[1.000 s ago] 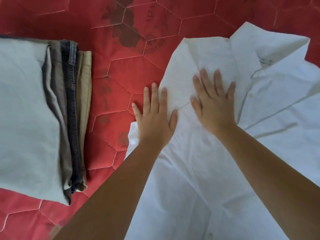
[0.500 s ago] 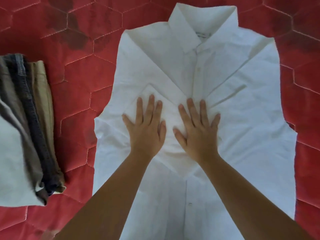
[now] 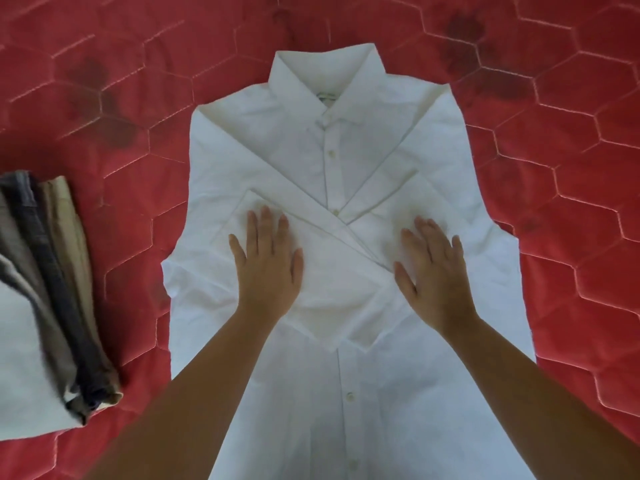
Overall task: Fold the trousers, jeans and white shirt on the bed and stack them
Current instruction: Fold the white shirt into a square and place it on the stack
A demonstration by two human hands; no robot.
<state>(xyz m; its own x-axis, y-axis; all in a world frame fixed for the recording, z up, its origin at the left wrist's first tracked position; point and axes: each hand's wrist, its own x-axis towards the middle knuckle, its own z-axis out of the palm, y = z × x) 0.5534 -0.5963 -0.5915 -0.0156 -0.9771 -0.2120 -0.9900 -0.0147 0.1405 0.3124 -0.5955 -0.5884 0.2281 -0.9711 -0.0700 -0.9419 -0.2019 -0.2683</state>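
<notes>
A view from above, looking down a person's two bare forearms onto a red quilted bed (image 3: 571,168) stitched in a hexagon pattern, with a few darker blotches on the fabric. A white shirt (image 3: 346,150) lies flat in the middle of the bed, front side up and buttoned, with its collar (image 3: 325,74) pointing away from the viewer and its hem running out of the picture at the bottom. Both sleeves are folded inward on a slant from the shoulders, and they cross over the button line at chest level, making an X of layered white cloth. The left hand (image 3: 268,268) lies palm down on the folded sleeve cloth left of the button line, fingers straight and slightly spread, gripping nothing. The right hand (image 3: 434,278) lies the same way on the cloth to the right of the crossing, flat and open, fingers pointing toward the collar. The two hands sit apart, with the crossed sleeves between them. At the left edge of the picture, well apart from the shirt, is a stack (image 3: 45,289) of folded clothes on the bed. Its folded edges show in layers: a pale grey piece on top, then dark blue jeans (image 3: 55,289), then tan trousers (image 3: 69,254) at the bottom. Part of the stack is cut off by the frame.
</notes>
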